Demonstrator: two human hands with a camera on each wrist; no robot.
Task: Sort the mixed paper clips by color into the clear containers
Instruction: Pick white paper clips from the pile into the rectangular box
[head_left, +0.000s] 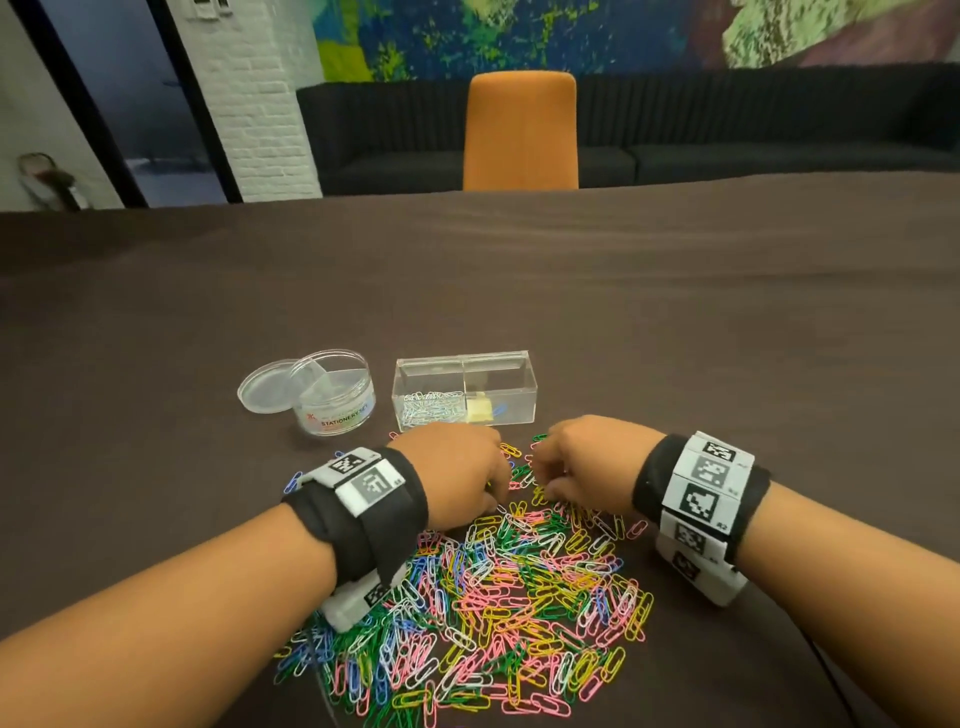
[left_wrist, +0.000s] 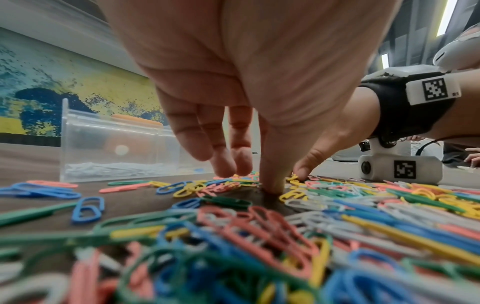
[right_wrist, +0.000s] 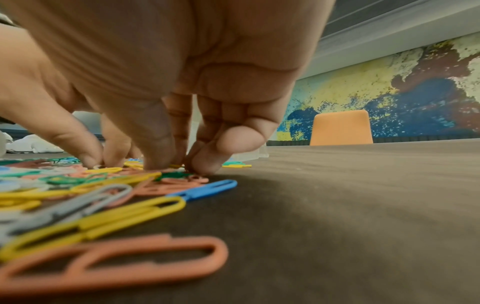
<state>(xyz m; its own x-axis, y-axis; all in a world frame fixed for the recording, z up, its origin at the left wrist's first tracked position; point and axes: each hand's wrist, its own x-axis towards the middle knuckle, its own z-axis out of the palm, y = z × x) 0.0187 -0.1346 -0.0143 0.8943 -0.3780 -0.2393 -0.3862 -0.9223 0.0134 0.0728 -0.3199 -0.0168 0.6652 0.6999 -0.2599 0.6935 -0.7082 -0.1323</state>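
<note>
A: Big stuff first?
B: Dark bench (head_left: 675, 312), orange chair (head_left: 519, 130) behind it. Near edge: big pile of mixed paper clips (head_left: 493, 597), pink, yellow, green, blue, white, all tangled.
A: Containers?
B: Clear rectangular box (head_left: 464, 389) with two compartments just past the pile; white clips in its left compartment, a pale yellow block and something blue in the right. Round clear tub (head_left: 335, 395) to its left, its lid (head_left: 265, 387) leaning against it.
A: Hands?
B: Both at the pile's far edge. Left hand (head_left: 457, 467): fingers (left_wrist: 223, 162) reach down almost straight, tips on clips and bench, nothing clasped, so that grip is released. Right hand (head_left: 587, 462): fingers (right_wrist: 207, 158) curled down with the thumb close beside them on the clips; can't tell whether one is pinched.
A: Handling?
B: My read: clips are light, stiff wire with a slick coating, lying flat and interlocked. Best taken by a rounded end, slid free of its neighbours, then lifted, otherwise several will probably come up hooked together.
A: Progress?
B: Early, most clips unsorted.
</note>
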